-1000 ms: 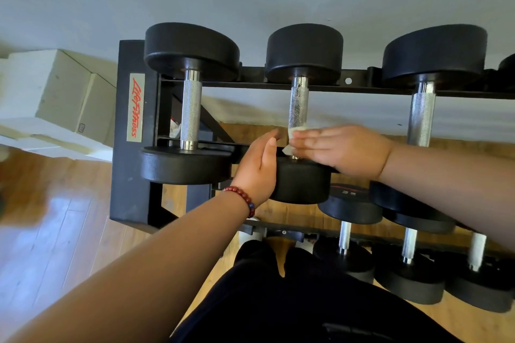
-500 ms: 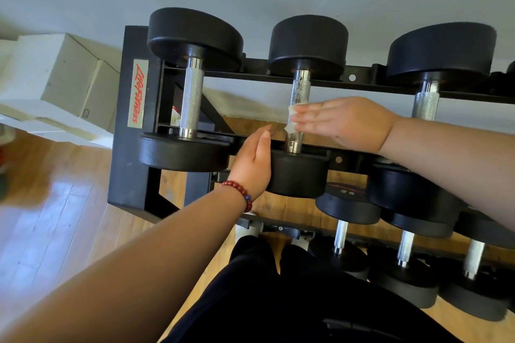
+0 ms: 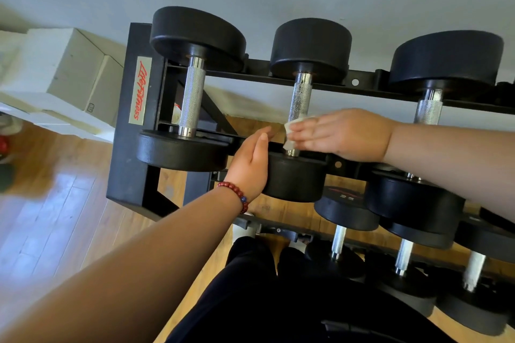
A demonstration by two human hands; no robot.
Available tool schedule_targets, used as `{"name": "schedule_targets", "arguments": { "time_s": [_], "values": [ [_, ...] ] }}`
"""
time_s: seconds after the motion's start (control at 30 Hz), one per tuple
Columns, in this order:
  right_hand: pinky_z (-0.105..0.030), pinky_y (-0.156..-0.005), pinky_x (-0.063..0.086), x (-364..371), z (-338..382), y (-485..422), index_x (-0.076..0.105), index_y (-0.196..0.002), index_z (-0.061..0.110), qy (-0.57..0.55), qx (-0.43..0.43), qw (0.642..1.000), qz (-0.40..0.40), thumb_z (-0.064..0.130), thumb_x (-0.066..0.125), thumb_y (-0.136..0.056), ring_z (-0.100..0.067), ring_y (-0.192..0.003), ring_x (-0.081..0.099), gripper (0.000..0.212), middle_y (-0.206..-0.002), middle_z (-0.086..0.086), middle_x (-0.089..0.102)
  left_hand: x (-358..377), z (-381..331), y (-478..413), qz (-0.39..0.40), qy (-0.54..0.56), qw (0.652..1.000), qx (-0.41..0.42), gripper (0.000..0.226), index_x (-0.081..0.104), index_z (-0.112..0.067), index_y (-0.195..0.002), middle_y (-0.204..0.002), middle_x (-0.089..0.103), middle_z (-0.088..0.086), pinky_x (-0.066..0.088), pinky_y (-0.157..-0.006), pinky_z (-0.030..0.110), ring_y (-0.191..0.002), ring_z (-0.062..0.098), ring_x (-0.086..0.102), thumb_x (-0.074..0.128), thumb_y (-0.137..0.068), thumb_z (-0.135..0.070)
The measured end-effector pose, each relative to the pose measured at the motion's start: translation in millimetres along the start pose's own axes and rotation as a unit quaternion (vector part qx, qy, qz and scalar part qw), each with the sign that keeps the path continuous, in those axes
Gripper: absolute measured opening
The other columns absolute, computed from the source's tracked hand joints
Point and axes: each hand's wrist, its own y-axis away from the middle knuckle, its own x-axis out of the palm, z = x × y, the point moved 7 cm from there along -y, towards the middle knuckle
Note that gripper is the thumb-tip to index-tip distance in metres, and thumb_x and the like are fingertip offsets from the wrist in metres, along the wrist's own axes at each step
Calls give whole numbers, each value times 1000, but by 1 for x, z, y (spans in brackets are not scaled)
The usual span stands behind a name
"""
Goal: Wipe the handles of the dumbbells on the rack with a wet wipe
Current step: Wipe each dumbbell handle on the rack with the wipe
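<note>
Three black dumbbells with knurled steel handles lie on the top tier of a black rack (image 3: 131, 147). My right hand (image 3: 342, 133) holds a white wet wipe (image 3: 289, 135) round the lower part of the middle dumbbell's handle (image 3: 300, 97), just above its near head; the thumb is hidden. My left hand (image 3: 250, 159), a red bead bracelet on its wrist, rests with straight fingers against the side of that near head (image 3: 295, 178). The left dumbbell's handle (image 3: 192, 100) and the right one's handle (image 3: 427, 110) are bare.
A lower tier holds several smaller dumbbells (image 3: 338, 242) under my right forearm. White cardboard boxes (image 3: 64, 72) stand on the wooden floor (image 3: 55, 217) left of the rack. A pale wall runs behind it. My dark-trousered legs (image 3: 250, 287) stand close to the rack.
My right hand slid the wipe up the middle handle, then back down toward the near head. My left hand stayed against that head. The view shifted slightly.
</note>
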Motion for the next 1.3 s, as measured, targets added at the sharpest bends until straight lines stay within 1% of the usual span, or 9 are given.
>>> {"name": "schedule_targets", "arguments": {
  "time_s": [0.17,0.37,0.53,0.7,0.83,1.03,1.1,1.17,1.3],
  "values": [
    [-33,-109,38,-13,-45,1,62,-124,2,11,130,990,-61,-18,58,-79,-29,-125,53,49,-130,-18,59,0,-1,1,0,2,1000,-4,42,45,-21,-140,-137,53,-6,28,-105,18,-128,5,44,24,-105,-33],
    [-40,-98,44,-1,-7,-2,66,-119,5,8,59,998,-32,5,39,-90,-28,-121,57,40,-127,-15,62,1,1,-1,3,0,1000,-5,58,46,-22,-140,-139,53,-5,31,-111,26,-130,7,45,23,-96,-50],
    [-36,-104,39,-19,-50,-3,63,-123,4,34,206,971,-116,-10,54,-85,-25,-123,55,41,-128,-14,61,0,-1,1,14,-4,1000,-12,45,43,-20,-143,-139,52,-6,30,-109,23,-130,6,43,24,-105,-36],
    [-43,-103,39,-10,-25,-6,65,-120,3,21,111,992,-61,-5,46,-86,-28,-121,57,40,-127,-15,62,0,-3,1,18,-7,1000,-7,55,44,-20,-141,-140,52,-4,30,-113,29,-130,7,44,23,-97,-45],
    [-31,-105,35,-23,-55,-5,64,-121,3,32,251,961,-116,-4,43,-86,-24,-122,56,41,-129,-15,61,0,-3,1,28,-9,1000,-11,46,42,-21,-142,-140,51,-5,31,-113,33,-131,8,43,24,-103,-38],
    [-41,-104,40,-5,-8,-3,67,-119,10,-98,303,939,-134,0,53,-90,-20,-120,57,34,-127,-8,63,0,-3,0,40,-18,999,-15,50,42,-21,-143,-142,49,-3,32,-114,38,-132,9,42,24,-102,-43],
    [-24,-106,40,-10,-8,1,67,-118,17,-226,377,883,-164,2,58,-92,-6,-119,56,32,-125,3,63,0,-5,0,50,-9,998,-23,56,40,-22,-144,-143,48,-4,33,-114,39,-133,9,41,25,-98,-49],
    [-10,-97,42,-16,-14,7,68,-112,30,-339,475,774,-244,9,59,-93,6,-110,57,29,-119,13,64,-4,-9,-1,54,12,998,-23,50,37,-23,-146,-145,45,-6,33,-112,26,-131,5,41,30,-101,-44],
    [-37,-95,52,1,-14,2,72,-90,36,-525,547,553,-347,9,60,-92,-12,-104,64,30,-107,6,69,-19,-30,-8,41,64,997,5,47,35,-22,-146,-134,47,-17,32,-84,-7,-103,-23,43,44,-100,-30]
  ]
}}
